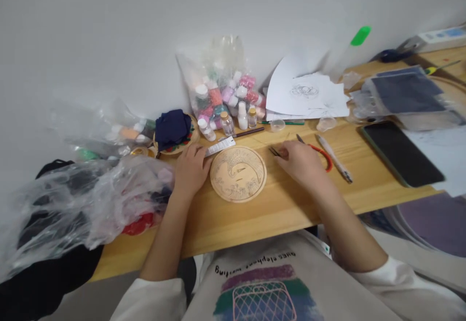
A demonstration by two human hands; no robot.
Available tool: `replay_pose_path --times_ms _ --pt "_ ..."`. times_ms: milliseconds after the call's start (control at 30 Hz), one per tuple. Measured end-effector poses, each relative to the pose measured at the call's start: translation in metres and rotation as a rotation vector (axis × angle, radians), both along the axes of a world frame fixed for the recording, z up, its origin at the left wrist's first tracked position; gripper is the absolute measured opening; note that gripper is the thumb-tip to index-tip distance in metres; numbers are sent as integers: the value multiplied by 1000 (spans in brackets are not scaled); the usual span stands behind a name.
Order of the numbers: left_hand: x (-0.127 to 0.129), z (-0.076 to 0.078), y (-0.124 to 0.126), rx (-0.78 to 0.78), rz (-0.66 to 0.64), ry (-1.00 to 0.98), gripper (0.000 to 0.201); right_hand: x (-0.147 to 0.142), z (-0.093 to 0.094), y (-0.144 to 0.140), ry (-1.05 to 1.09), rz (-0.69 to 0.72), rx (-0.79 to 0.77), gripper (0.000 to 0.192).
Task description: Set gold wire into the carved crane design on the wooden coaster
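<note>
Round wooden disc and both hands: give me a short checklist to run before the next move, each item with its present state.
1. Round wooden disc lies flat on the table: ok.
2. Left hand rests at the disc's left edge, steadying it: ok.
3. Right hand has the tweezers at its fingertips: ok; firmness of grip: cannot tell.
4. Tweezer tips are clear of the disc: ok.
5. Small bottles stand upright behind the disc: ok.
6. Phone lies away from both hands: ok.
</note>
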State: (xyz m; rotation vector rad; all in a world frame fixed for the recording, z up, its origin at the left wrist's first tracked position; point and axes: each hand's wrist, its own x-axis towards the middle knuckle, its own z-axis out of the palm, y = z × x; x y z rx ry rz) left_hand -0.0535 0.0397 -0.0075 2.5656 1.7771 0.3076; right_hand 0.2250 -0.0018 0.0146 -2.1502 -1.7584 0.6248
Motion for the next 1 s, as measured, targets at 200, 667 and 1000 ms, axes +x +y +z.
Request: replay_pose_path --times_ms 200,667,1000 --pt "36 10 -50 57 -310 17 24 -9 -8 -3 -172 23 -77 16" --pt "147 -35 -140 -51 -419 54 105 19 -4 -19 910 135 -128 33" --pt "144 -38 -141 -79 -461 38 83 -12 -10 -33 1251 90 -337 31"
